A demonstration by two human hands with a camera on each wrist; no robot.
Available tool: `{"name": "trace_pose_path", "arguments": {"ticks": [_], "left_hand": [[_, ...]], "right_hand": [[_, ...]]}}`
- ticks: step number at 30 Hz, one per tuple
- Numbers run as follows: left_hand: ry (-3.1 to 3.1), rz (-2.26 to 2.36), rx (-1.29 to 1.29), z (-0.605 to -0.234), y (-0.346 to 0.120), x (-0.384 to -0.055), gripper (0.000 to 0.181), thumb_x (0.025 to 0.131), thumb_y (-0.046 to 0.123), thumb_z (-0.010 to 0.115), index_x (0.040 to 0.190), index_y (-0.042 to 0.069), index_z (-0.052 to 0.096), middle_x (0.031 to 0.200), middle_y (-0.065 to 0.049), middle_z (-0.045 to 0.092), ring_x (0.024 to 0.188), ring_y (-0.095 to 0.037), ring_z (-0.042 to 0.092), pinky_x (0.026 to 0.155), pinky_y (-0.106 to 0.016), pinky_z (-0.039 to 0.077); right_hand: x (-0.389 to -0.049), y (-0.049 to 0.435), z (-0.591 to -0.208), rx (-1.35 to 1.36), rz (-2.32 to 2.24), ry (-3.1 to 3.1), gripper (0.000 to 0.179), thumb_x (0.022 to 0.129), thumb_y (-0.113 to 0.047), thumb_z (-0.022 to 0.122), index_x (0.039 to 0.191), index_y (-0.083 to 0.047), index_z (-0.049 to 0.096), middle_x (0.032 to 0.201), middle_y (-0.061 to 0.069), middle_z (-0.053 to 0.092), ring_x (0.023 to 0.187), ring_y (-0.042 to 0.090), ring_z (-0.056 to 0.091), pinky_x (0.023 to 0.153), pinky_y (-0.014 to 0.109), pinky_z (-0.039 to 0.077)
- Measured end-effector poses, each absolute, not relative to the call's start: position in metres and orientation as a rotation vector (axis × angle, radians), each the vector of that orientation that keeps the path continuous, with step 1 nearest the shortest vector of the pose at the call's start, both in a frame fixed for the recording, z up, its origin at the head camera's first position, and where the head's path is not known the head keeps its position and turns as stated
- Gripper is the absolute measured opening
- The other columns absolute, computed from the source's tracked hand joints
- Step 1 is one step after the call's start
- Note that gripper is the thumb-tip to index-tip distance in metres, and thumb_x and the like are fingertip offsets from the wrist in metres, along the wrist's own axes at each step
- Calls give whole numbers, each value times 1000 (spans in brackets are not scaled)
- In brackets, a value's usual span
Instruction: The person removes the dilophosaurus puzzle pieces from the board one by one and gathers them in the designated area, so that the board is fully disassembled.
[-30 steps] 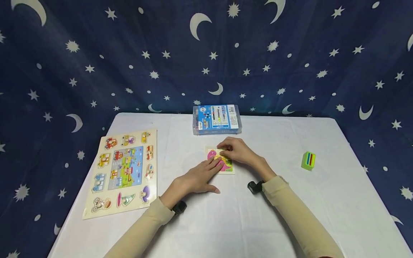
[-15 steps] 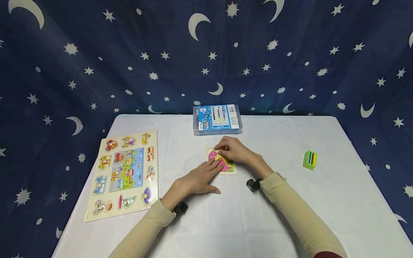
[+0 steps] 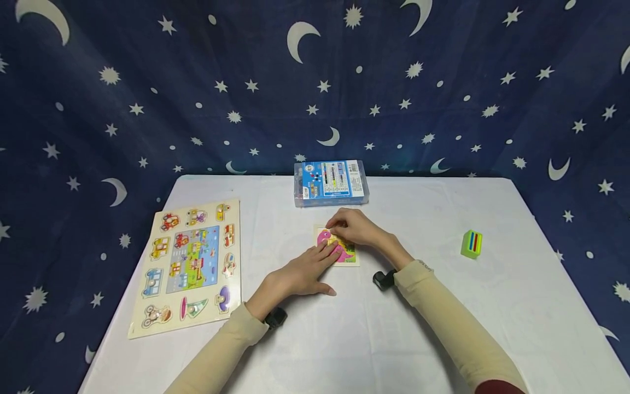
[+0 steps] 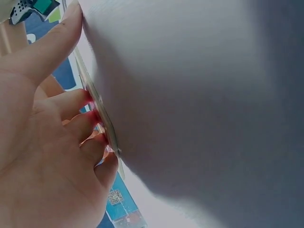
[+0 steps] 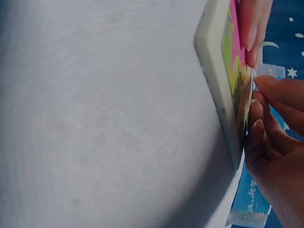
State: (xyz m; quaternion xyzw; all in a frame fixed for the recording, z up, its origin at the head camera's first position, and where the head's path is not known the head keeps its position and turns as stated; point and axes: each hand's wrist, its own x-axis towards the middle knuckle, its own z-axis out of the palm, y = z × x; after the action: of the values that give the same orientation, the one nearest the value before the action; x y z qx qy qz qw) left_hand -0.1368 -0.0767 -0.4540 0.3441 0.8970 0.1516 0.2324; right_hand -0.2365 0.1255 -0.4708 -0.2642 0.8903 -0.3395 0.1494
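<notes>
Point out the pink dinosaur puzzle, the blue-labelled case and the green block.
Pink dinosaur puzzle (image 3: 346, 255): head view, on its pink lower part.
Blue-labelled case (image 3: 332, 183): head view, on its printed label.
Green block (image 3: 473, 243): head view, on its striped face.

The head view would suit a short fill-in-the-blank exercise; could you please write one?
1. The left hand rests on a small puzzle whose animal's visible head and tail are coloured ____.
2. The vehicle puzzle board lies to the person's ____.
3. The striped block's body is ____.
4. The backdrop cloth shows stars, dots and crescent ____.

Missing words: pink; left; green; moons.
</notes>
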Motion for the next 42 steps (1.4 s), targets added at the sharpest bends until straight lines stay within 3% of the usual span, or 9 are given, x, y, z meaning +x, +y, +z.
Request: {"name": "trace_pose_path", "arguments": {"ticks": [12,19,27,33,42], "left_hand": [[2465,425,932,-457,-75,-137,94,93,47,73,164,9,24,172,-12,16,161,-28,3,130,-46,15],[2461,443,924,-456,-75,-135,94,94,46,73,165,10,23,173,-11,15,161,-28,3,130,-46,15],[2459,460,912,-457,-76,-134,94,93,47,73,165,10,23,173,-11,14,161,-28,3,130,-47,15],[2459,446,902,-456,-76,-134,94,94,47,72,165,11,23,173,-10,13,161,-27,4,130,-46,14],[2460,430,876,-456,-76,-134,94,93,47,73,165,14,22,174,-7,13,161,-24,3,131,-44,13]], "right_hand": [[-240,124,-469,-651,-1036,2533,16,97,-17,71,105,-5,77,95,6,73,84,18,57,75,28,47],[-239,121,-468,-582,-1092,2495,18,95,-17,73,108,-5,77,93,5,73,85,18,59,80,27,50],[-241,118,-470,-591,-1081,2470,20,94,-17,74,108,-4,79,101,7,77,83,17,57,73,26,48],[-239,122,-468,-556,-1132,2487,17,95,-19,74,104,-5,78,93,5,76,82,17,60,71,27,49],[-222,137,-459,-463,-1286,2546,24,96,-22,73,111,-4,77,97,8,77,86,17,69,80,30,56]]}}
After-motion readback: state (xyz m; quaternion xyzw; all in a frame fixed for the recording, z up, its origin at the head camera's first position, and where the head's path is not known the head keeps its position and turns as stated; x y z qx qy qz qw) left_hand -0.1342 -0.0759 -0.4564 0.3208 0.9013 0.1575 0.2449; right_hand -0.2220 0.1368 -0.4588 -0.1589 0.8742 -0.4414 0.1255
